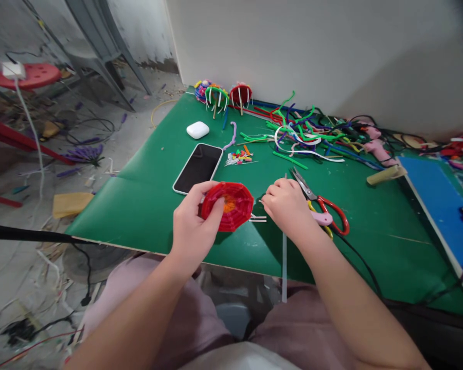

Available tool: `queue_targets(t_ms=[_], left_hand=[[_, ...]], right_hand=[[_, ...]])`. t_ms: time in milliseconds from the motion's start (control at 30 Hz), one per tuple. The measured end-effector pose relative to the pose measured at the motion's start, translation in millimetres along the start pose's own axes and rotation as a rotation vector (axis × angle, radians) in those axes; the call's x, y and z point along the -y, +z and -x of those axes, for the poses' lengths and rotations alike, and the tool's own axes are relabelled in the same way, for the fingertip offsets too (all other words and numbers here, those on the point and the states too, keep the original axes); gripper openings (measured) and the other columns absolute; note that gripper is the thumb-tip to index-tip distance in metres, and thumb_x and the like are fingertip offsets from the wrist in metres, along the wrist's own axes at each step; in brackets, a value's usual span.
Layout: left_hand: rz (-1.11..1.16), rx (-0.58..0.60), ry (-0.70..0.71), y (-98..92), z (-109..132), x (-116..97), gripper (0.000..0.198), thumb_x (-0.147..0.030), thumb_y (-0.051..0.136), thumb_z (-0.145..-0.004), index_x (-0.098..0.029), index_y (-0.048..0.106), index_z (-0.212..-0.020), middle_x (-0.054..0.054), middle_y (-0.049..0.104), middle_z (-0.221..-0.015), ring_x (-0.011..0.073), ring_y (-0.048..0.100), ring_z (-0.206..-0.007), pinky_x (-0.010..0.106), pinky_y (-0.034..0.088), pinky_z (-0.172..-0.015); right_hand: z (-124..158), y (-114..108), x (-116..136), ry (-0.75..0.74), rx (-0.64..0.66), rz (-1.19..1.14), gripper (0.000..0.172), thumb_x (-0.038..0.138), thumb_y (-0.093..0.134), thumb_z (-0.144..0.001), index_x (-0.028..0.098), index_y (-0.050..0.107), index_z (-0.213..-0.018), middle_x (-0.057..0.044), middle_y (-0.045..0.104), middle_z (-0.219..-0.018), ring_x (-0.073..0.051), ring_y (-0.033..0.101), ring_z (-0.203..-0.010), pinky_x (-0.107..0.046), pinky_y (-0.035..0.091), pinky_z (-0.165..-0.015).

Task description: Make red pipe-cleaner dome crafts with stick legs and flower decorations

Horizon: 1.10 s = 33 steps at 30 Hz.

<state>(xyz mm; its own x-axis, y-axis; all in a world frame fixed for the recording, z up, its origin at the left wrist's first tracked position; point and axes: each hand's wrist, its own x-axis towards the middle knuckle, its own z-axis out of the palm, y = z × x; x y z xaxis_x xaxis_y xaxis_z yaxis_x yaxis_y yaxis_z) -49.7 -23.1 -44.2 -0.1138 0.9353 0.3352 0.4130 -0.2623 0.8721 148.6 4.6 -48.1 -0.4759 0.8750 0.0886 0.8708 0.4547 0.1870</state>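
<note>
My left hand grips a red eight-sided dish-like piece with an orange centre, its thumb pressed on the inside. Thin white strips stick out at that piece's right edge. My right hand is closed in a pinch just to the right, apart from the red piece; a tiny pale tip shows at its fingers, too small to name. Below the right wrist runs a translucent stick, reaching past the table edge. Scissors with red and yellow handles lie beside that hand, along with a pink handle-like part, mostly hidden.
On the green table are a phone, a white case, small coloured pieces and a heap of pipe cleaners. Small umbrella-like pieces stand at the back. A blue board lies right; a black cord crosses the front.
</note>
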Motion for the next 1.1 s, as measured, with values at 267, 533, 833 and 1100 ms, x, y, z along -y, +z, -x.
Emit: queue_targets(t_ms=[267,533,833,1100], left_hand=[[0.016,0.010,-0.008,1.8,0,0,0.021,-0.018,0.059,-0.078,-0.023,0.060,-0.099,-0.003,0.064,-0.091,0.0093,0.060,-0.079,0.018,0.049,-0.070],[0.004,-0.006,-0.002,1.0,0,2,0.022,-0.017,0.059,-0.078,-0.023,0.059,-0.099,-0.004,0.064,-0.090,0.0077,0.060,-0.077,0.016,0.049,-0.069],[0.014,-0.021,0.023,-0.3,0,3,0.023,-0.016,0.060,-0.077,-0.023,0.060,-0.099,-0.004,0.064,-0.089,0.0070,0.060,-0.076,0.015,0.049,-0.068],[0.007,-0.019,0.036,3.3,-1,3,0.022,-0.017,0.059,-0.078,-0.022,0.060,-0.099,-0.003,0.065,-0.090,0.0084,0.061,-0.078,0.018,0.050,-0.070]], right_hand=[[-3,1,12,0.093,-0.014,0.051,0.019,0.010,0.049,-0.083,0.014,0.065,-0.075,-0.008,0.063,-0.077,-0.023,0.044,-0.084,-0.038,0.028,-0.077],[1,1,2,0.108,0.022,0.051,0.017,0.014,0.050,-0.084,0.015,0.066,-0.078,-0.007,0.065,-0.083,-0.023,0.044,-0.086,-0.036,0.025,-0.073],[0,-5,14,0.103,0.052,0.106,0.020,0.007,0.051,-0.081,0.015,0.069,-0.076,-0.009,0.063,-0.077,-0.025,0.044,-0.086,-0.040,0.025,-0.077],[-5,-4,18,0.128,0.044,0.103,0.024,0.005,0.045,-0.082,0.013,0.068,-0.078,-0.010,0.063,-0.077,-0.025,0.046,-0.085,-0.040,0.027,-0.078]])
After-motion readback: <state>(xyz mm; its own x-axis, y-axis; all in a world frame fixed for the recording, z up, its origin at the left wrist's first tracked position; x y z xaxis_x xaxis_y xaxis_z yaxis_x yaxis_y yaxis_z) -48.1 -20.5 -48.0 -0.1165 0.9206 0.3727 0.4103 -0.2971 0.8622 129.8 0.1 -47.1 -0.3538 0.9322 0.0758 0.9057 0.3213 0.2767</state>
